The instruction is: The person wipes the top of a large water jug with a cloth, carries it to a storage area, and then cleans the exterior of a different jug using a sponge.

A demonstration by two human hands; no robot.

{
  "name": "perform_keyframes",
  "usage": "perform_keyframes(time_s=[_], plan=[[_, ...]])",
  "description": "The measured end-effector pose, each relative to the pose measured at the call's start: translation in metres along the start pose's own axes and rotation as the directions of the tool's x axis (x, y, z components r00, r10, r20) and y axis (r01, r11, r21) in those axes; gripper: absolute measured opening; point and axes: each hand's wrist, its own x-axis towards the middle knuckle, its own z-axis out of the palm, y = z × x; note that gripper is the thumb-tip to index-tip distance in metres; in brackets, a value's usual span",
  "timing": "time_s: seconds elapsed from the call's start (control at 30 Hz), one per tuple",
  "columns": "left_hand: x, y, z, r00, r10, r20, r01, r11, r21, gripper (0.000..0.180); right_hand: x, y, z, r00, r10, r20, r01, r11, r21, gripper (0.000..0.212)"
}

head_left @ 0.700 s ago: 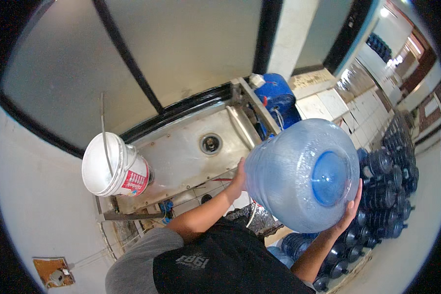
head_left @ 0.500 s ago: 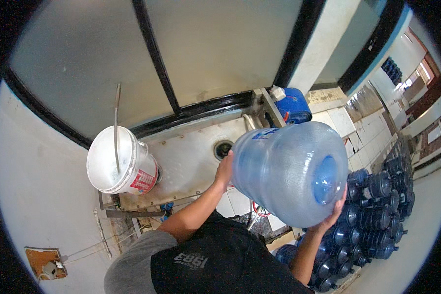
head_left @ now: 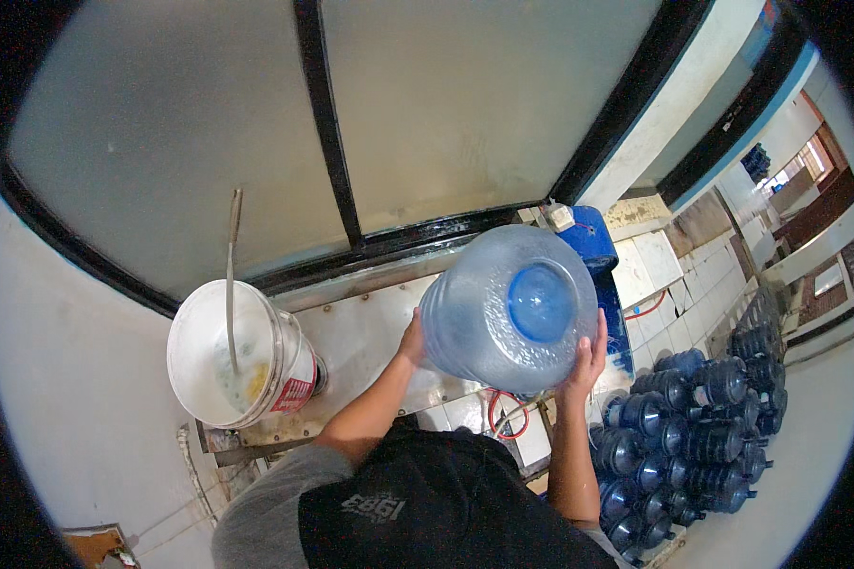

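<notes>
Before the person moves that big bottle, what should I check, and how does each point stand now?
1. Left grip touching the big bottle: ok, at its left side.
2. Right grip touching it: ok, at the lower right, near the base.
3. Firmness of the hold: cannot tell.
4. Bottle's mouth closed: cannot tell, hidden; the base faces the camera.
5. White bucket apart from the bottle: ok, to its left.

Frosted glass panels (head_left: 474, 104) are held in a black frame (head_left: 326, 123). A blue container (head_left: 593, 239) is seen near its lower right corner. Dark blue bottles (head_left: 714, 434) are stacked at the right. A red hose (head_left: 492, 415) is looped over white tiles (head_left: 461, 413).
</notes>
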Motion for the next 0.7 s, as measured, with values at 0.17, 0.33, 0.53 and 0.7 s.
perform_keyframes(time_s=[0.17,0.33,0.53,0.7], plan=[[0.017,-0.031,-0.025,0.998,-0.055,-0.010,0.051,0.974,-0.221,0.085,0.013,0.012,0.020,0.996,0.023,0.086,-0.017,0.997,-0.076,0.068],[0.003,-0.023,-0.039,0.974,-0.214,-0.073,0.195,0.958,-0.210,0.085,0.021,0.025,0.034,0.960,0.067,0.270,-0.035,0.992,-0.121,0.068],[-0.047,0.074,-0.025,0.827,0.167,-0.537,-0.011,0.960,0.281,0.078,0.138,0.071,0.000,0.958,-0.131,0.256,0.211,0.925,-0.316,0.033],[-0.106,0.227,0.160,0.574,0.728,-0.374,-0.264,0.597,0.757,0.069,0.282,0.190,-0.028,0.749,0.643,0.161,-0.086,0.334,-0.939,0.035]])
